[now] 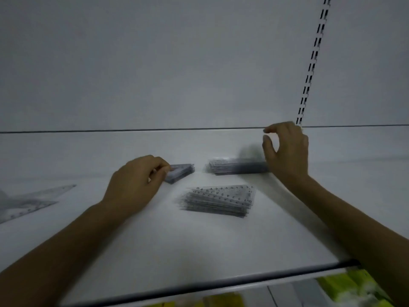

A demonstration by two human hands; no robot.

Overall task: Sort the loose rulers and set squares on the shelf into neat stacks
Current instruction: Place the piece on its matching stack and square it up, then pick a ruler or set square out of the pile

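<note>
Clear plastic set-square stack (182,172) pinched by left hand (132,185) fingers; right hand (287,151) aloft, fingers loosely apart

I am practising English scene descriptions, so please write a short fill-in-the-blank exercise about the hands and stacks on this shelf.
1. The left hand grips the small stack shaped like a ____.
2. The right hand is raised above the ____ end of the long stack.
3. The loose set squares lie at the far ____ of the shelf.
Missing words: triangle; right; left.
</note>
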